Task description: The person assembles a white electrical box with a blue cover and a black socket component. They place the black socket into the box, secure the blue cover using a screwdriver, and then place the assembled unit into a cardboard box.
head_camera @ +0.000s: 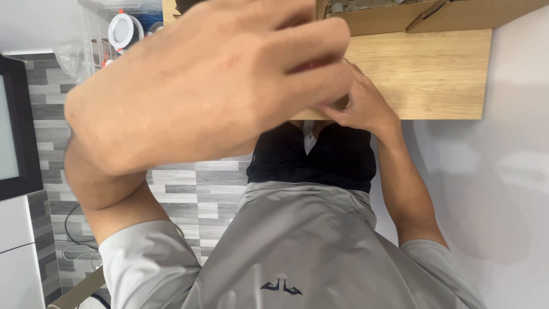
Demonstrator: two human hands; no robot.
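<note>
My left hand (pixel 211 74) is raised close to the camera and fills the upper left of the head view. Its back faces me, its fingers are stretched out side by side, and nothing shows in it. Its fingertips overlap my right hand (pixel 363 106), which rests at the near edge of a light wooden table (pixel 434 74) with its fingers curled inward. Whether the right hand holds anything is hidden by the left fingers. Below the hands I see my own grey shirt and dark trousers.
Two open cardboard boxes (pixel 389 17) (pixel 474 14) stand on the far side of the table. A white round object (pixel 121 31) sits in a wire rack at the upper left. A dark-framed panel (pixel 14 131) stands on the left, above grey tiled floor (pixel 194 189) with cables (pixel 77 240).
</note>
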